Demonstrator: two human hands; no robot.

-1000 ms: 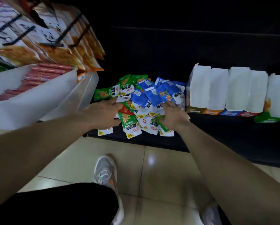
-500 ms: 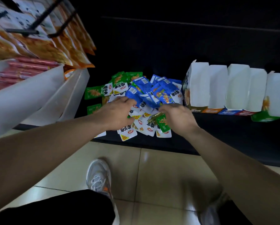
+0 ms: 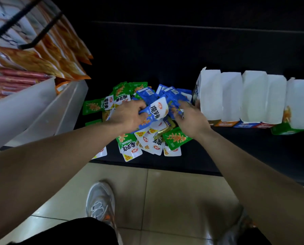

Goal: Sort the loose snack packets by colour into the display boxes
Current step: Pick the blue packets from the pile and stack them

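**At the low black shelf (image 3: 227, 156): gathering one colour at a time**

On that shelf the heap of small glossy snack packets (image 3: 147, 142), green, blue and white-faced, lay just left of the row of white cardboard display boxes (image 3: 253, 96). Your left hand (image 3: 128, 115) had its fingers curled round a blue-and-white packet (image 3: 157, 110) at the top of the heap. Your right hand (image 3: 190, 119) lay knuckles-up among the loose blue packets (image 3: 174, 96) beside the nearest box; blur hid whether it pinched anything, so I could not tell.

The step, as I judged it, was collecting blues. It was best done by lifting only top-lying packets, since the slick foil was likely to slide and drag greens along. A bunch wanted checking for stray greens before it left the heap. The box with the blue base strip (image 3: 248, 125) looked the likely target. It stood mid-row, so you needed to match that strip and clear the tall flaps.
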